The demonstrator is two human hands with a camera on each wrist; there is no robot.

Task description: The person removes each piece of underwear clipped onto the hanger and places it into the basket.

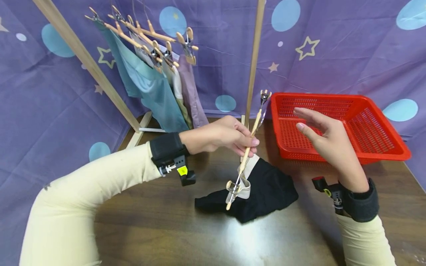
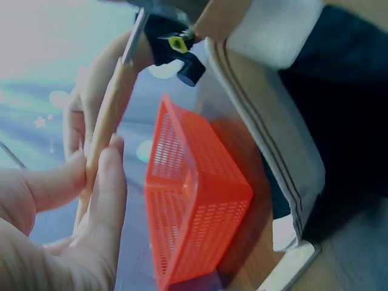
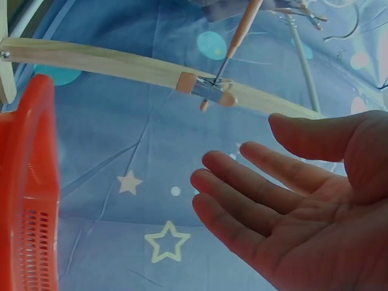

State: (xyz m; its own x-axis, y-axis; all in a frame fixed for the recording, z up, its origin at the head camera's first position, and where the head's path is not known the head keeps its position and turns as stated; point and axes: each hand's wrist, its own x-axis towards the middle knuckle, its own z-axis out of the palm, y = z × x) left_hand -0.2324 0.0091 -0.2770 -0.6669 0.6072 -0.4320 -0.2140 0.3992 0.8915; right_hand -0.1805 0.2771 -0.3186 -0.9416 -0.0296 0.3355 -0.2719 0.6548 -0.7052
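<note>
My left hand (image 1: 229, 135) pinches the middle of a wooden clip hanger (image 1: 245, 157) between thumb and fingers. The hanger slants across the head view. Its near clip (image 1: 233, 187) is at the pale waistband (image 2: 260, 115) of a black garment (image 1: 269, 192), which hangs or lies below it; whether the cloth touches the floor I cannot tell. At the far end, the other clip (image 3: 206, 89) has no cloth in it. My right hand (image 1: 331, 138) is held apart from the hanger, its fingers extended and holding nothing, in front of the red basket (image 1: 339, 157).
At the left, a wooden rack (image 1: 96, 79) carries several clip hangers with garments, among them blue trousers (image 1: 149, 85) and a mauve piece (image 1: 193, 96). A wooden post (image 1: 255, 55) rises behind the hanger. The purple curtain (image 1: 233, 74) closes off the back above the brown floor (image 1: 159, 229).
</note>
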